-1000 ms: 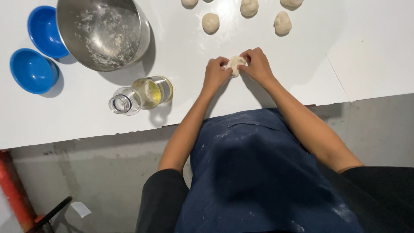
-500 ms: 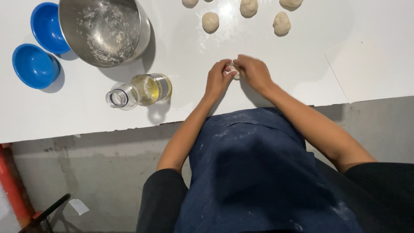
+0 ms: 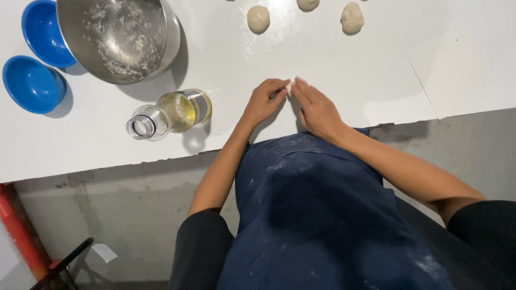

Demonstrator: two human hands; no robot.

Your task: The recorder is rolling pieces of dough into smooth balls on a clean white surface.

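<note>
Head view: hands (image 3: 290, 102) around dough (image 3: 289, 86)

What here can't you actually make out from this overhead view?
- Dough piece: head view, mostly hidden between the left hand and right hand; its shape is unclear.
- Dough ball and steel bowl: cut off by the top edge.
- Glass bottle: what its yellowish liquid is.

Head camera — looks steeply down, close over white table (image 3: 333, 59).

Pale dough piece (image 3: 291, 86) between fingertips
</note>
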